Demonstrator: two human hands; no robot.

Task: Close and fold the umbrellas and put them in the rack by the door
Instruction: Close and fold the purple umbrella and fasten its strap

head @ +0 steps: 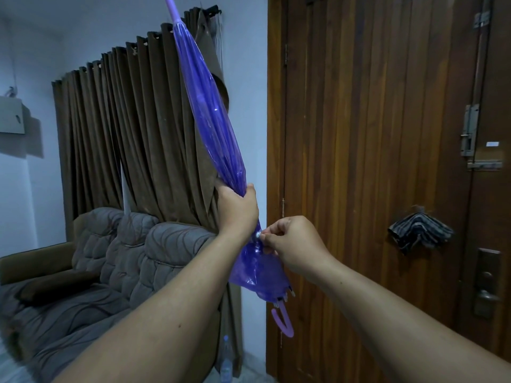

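My left hand [239, 208] grips the closed purple umbrella [214, 128] round its folded canopy, tip up and hooked handle [283, 322] down, in front of the curtain [132, 134]. My right hand [293, 241] pinches what looks like the strap's white snap [257, 235]. A striped folded umbrella [420, 233] hangs on the wooden door [373, 134]. A plastic bottle [226, 360] stands on the floor beside the sofa [110, 258].

Purple umbrella [213, 128], brown curtains [124, 134], striped grey cloth [420, 230], wooden-brown door [373, 134].
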